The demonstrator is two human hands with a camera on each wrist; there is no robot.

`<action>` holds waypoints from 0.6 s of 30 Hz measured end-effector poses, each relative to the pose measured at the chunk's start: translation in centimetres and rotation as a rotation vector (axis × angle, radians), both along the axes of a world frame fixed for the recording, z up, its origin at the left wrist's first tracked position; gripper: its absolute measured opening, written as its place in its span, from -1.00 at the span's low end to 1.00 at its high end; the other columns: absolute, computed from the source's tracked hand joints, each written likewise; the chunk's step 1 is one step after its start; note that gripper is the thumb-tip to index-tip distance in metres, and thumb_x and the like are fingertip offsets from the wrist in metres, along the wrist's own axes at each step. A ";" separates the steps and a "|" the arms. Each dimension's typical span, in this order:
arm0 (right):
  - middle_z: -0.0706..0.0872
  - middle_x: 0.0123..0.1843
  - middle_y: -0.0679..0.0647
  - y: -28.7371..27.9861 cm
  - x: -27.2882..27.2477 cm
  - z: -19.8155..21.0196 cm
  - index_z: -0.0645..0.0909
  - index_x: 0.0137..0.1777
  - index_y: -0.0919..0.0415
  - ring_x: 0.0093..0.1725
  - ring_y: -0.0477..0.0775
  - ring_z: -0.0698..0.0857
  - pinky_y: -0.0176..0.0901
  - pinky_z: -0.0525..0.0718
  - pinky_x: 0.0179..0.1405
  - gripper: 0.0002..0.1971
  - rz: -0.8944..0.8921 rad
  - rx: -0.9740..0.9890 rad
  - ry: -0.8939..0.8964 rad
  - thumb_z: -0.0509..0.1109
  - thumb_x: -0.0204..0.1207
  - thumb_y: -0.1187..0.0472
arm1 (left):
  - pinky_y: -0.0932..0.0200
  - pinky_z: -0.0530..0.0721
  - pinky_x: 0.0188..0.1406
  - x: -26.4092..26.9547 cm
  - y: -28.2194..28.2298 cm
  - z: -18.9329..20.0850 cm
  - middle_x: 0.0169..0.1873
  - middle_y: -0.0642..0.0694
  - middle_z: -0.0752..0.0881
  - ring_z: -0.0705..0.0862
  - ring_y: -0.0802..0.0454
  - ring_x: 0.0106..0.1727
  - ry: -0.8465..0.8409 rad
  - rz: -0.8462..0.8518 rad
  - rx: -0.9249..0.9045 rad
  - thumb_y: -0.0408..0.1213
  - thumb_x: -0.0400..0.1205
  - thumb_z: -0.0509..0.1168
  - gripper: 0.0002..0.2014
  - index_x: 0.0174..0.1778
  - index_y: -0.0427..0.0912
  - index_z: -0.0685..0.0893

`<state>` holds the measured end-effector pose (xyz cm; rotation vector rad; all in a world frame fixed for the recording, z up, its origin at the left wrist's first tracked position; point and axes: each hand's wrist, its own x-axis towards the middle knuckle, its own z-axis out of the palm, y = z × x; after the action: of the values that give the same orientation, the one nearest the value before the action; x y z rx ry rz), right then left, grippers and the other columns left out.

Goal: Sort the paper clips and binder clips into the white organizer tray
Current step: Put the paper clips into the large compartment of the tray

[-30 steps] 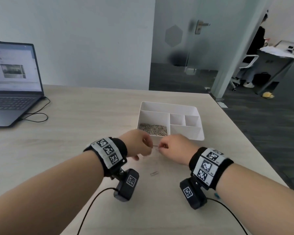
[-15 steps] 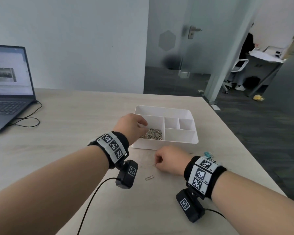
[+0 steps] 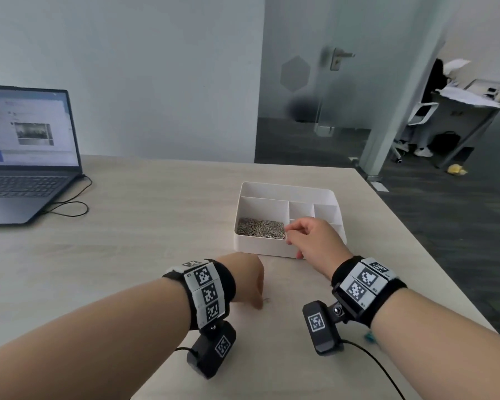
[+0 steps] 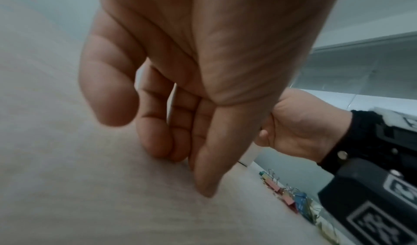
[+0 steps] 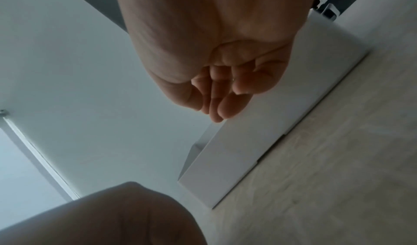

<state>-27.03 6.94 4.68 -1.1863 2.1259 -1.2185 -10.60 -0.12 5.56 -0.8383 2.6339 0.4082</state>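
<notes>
Since the frame half a second earlier the two hands have swapped places: the left hand (image 3: 247,277) has left the tray (image 3: 286,189) and come down to the table (image 3: 145,235), while the right hand (image 3: 312,241) has risen from the table to the tray's near edge. We see the left fingers (image 4: 205,168) curled downward, their tips on the wood beside one loose paper clip (image 3: 266,299); whether they touch it we cannot tell. The right fingers (image 5: 225,104) are bunched against the thumb, a small glint between them; what they pinch is too small to name. A heap of paper clips (image 3: 261,226) fills the tray's near-left compartment. Coloured binder clips (image 4: 291,197) lie on the table near the right wrist. A laptop (image 3: 26,157) stands open, far left
</notes>
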 end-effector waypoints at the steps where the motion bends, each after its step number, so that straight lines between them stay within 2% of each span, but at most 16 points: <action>1: 0.84 -0.08 0.07 0.5 0.0 0.0 0.74 -0.01 0.07 -0.48 -0.04 0.67 -0.23 0.61 -0.32 -0.87 -0.007 -0.007 -0.011 0.35 0.60 0.21 | 0.36 0.43 -0.62 -0.2 0.1 0.0 -0.37 0.07 0.73 0.46 0.27 -0.66 -0.007 0.006 0.019 -0.11 0.55 0.48 -0.75 0.08 -0.13 0.85; 4: 0.82 -0.09 0.12 2.2 -0.4 0.1 0.74 0.01 0.10 -0.47 -0.04 0.64 -0.30 0.55 -0.38 -0.88 -0.039 -0.048 -0.069 0.36 0.62 0.20 | 0.45 0.40 -0.72 -0.7 0.2 0.1 -0.11 -0.12 0.85 0.47 0.31 -0.75 -0.025 0.030 0.082 -0.17 0.58 0.45 -0.75 0.11 -0.18 0.84; 5: 0.81 -0.10 0.13 2.8 -0.7 0.2 0.74 0.04 0.11 -0.48 -0.05 0.62 -0.35 0.54 -0.43 -0.88 -0.055 -0.069 -0.099 0.36 0.63 0.22 | 0.43 0.41 -0.70 -0.8 0.2 0.0 -0.14 -0.14 0.82 0.48 0.29 -0.72 -0.032 0.024 0.077 -0.17 0.58 0.45 -0.74 0.12 -0.20 0.83; 7: 0.78 -0.12 0.12 4.1 -1.3 0.5 0.73 0.08 0.10 -0.48 -0.08 0.60 -0.39 0.51 -0.50 -0.86 -0.091 -0.111 -0.167 0.35 0.64 0.25 | 0.35 0.44 -0.61 -1.0 0.5 -0.2 -0.31 -0.04 0.72 0.51 0.20 -0.62 -0.052 0.002 0.042 -0.12 0.58 0.44 -0.72 0.10 -0.22 0.82; 8: 0.77 -0.13 0.10 4.8 -1.6 0.7 0.73 0.10 0.09 -0.47 -0.09 0.60 -0.35 0.51 -0.49 -0.86 -0.110 -0.134 -0.199 0.35 0.64 0.25 | 0.32 0.46 -0.55 -1.1 0.8 -0.4 -0.36 0.01 0.68 0.55 0.15 -0.56 -0.054 -0.012 0.017 -0.10 0.57 0.45 -0.72 0.07 -0.21 0.81; 10: 0.77 -0.13 0.07 6.4 -2.4 1.1 0.74 0.10 0.06 -0.42 -0.06 0.60 -0.20 0.50 -0.45 -0.84 -0.149 -0.186 -0.262 0.36 0.63 0.24 | 0.25 0.54 -0.35 -1.5 0.9 -0.6 -0.28 0.05 0.69 0.65 0.04 -0.32 -0.012 -0.029 -0.033 -0.05 0.53 0.45 -0.75 0.00 -0.13 0.79; 12: 0.76 -0.14 0.07 8.1 -3.4 1.3 0.75 0.10 0.06 -0.37 0.00 0.59 -0.12 0.48 -0.47 -0.83 -0.201 -0.243 -0.321 0.35 0.64 0.25 | 0.20 0.53 -0.25 -1.9 0.2 -0.6 -0.20 0.09 0.67 0.64 0.03 -0.16 0.120 -0.007 -0.039 -0.06 0.50 0.45 -0.85 -0.11 -0.03 0.74; 13: 0.75 -0.15 0.08 9.1 -3.9 1.3 0.75 0.09 0.07 -0.36 0.02 0.58 -0.14 0.48 -0.49 -0.83 -0.234 -0.270 -0.350 0.34 0.65 0.26 | 0.21 0.51 -0.27 -2.0 -0.3 -0.4 -0.23 0.12 0.65 0.62 0.06 -0.17 0.218 0.030 -0.027 -0.09 0.49 0.44 -0.91 -0.19 0.01 0.70; 15: 0.70 -0.17 0.10 10.9 -4.9 0.9 0.74 0.09 0.11 -0.37 0.02 0.56 -0.16 0.46 -0.51 -0.83 -0.303 -0.324 -0.425 0.33 0.67 0.28 | 0.23 0.48 -0.35 -2.4 -1.8 0.1 -0.30 0.13 0.66 0.63 0.09 -0.23 0.422 0.148 -0.013 -0.17 0.48 0.44 -0.89 -0.30 0.03 0.63; 18: 0.67 -0.16 0.13 13.4 -6.3 -0.3 0.73 0.10 0.12 -0.36 0.00 0.53 -0.18 0.45 -0.49 -0.83 -0.411 -0.359 -0.486 0.32 0.68 0.30 | 0.25 0.48 -0.39 -3.0 -3.9 0.5 -0.34 0.11 0.70 0.65 0.11 -0.29 0.629 0.309 -0.054 -0.19 0.52 0.42 -0.86 -0.34 0.04 0.61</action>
<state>-33.36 20.30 4.42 -0.4912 1.8674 -1.9041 -13.59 -3.99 6.11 -1.3203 3.0856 0.7949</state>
